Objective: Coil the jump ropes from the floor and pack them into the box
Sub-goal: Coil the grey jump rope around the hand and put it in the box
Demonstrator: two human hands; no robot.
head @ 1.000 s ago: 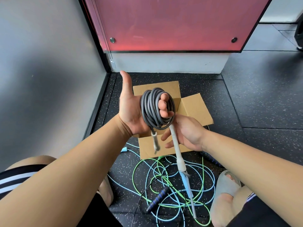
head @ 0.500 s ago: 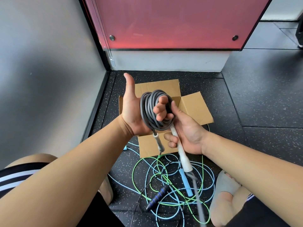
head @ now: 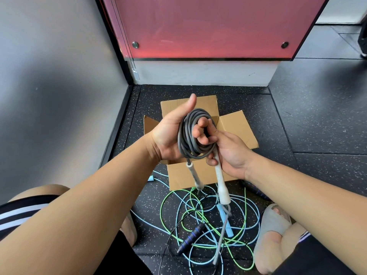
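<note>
A grey jump rope [head: 186, 135] is wound in a coil around the fingers of my left hand [head: 170, 133], whose thumb points up. One white handle [head: 193, 172] hangs below the coil. My right hand [head: 228, 153] grips the other white handle [head: 221, 181] against the coil's right side, and a short grey tail hangs from it. The open cardboard box [head: 234, 126] sits on the floor just behind both hands. Green, light blue and black ropes [head: 200, 219] lie tangled on the floor in front of the box.
A grey wall [head: 55, 86] stands on the left and a red panel [head: 208, 26] behind the box. The floor is dark speckled rubber [head: 317, 120]. My knees and a grey slipper [head: 272, 225] flank the rope pile. A black handle with blue rings [head: 190, 238] lies in the tangle.
My right hand has slid up the white handle and pressed it against the coil. The loose grey tail has shortened. Both hands have drifted slightly right and closer together.
</note>
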